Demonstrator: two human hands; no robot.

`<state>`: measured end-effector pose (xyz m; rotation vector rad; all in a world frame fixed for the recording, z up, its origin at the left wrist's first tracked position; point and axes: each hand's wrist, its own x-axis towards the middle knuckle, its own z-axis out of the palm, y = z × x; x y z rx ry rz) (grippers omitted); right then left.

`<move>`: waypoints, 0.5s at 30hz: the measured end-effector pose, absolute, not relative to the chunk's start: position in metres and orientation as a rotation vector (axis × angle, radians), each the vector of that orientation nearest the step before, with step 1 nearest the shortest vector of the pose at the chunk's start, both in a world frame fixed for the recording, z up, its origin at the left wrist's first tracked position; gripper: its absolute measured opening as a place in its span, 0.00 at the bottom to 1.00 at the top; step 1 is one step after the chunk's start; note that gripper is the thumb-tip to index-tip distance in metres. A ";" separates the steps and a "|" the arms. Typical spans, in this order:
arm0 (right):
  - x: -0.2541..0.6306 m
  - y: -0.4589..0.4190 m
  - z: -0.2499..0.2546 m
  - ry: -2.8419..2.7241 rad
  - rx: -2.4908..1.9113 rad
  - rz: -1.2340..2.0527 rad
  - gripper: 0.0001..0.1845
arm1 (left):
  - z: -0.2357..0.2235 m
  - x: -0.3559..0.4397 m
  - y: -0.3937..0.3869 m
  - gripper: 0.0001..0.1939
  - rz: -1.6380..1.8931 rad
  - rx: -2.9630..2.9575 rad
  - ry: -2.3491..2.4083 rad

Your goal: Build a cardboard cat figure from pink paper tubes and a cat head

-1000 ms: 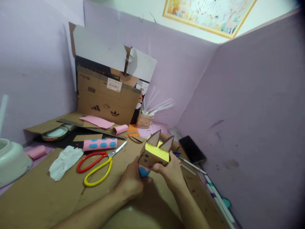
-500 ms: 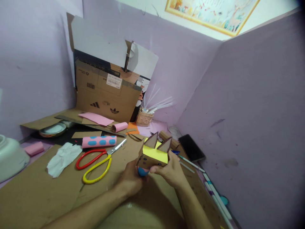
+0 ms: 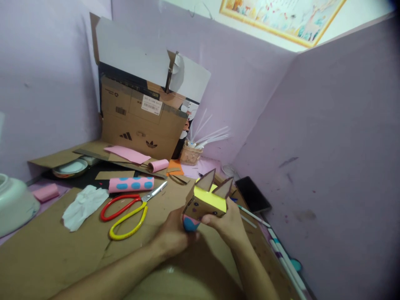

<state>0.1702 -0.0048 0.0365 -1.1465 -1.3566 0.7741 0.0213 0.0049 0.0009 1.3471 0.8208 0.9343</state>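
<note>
Both my hands hold a small cardboard animal head (image 3: 204, 205) with two pointed ears, a yellow top and a pink-and-blue piece (image 3: 189, 223) under it. My left hand (image 3: 171, 235) is closed around its lower left side, by the pink-and-blue piece. My right hand (image 3: 226, 223) grips its right side with fingers curled. Just left of the hands lie red-and-yellow scissors (image 3: 128, 210), a pink roll with blue dots (image 3: 131, 184) and a crumpled white tissue (image 3: 83, 202), all on a brown cardboard sheet (image 3: 46, 254).
A cardboard box (image 3: 140, 125) stands at the back with pink paper (image 3: 126, 154) and a small pink roll (image 3: 158, 165) before it. A basket of straws (image 3: 190, 154), a dark phone (image 3: 252, 194) and pens (image 3: 284, 254) lie right. A white bowl (image 3: 12, 204) sits far left. Purple walls enclose the desk.
The hands and the cardboard head stay in nearly the same place; the head is tilted slightly, showing more of the pink-and-blue piece. The view shifted a little.
</note>
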 end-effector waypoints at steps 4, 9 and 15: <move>0.181 -0.001 0.028 -1.167 -1.087 0.840 0.29 | 0.011 0.016 0.003 0.16 0.912 1.233 0.649; 0.177 0.004 0.029 -0.920 -0.958 0.905 0.27 | 0.011 0.021 0.001 0.21 0.862 0.662 0.699; 0.159 0.007 0.026 -0.793 -1.062 0.911 0.29 | 0.007 0.025 0.003 0.22 0.876 0.563 0.832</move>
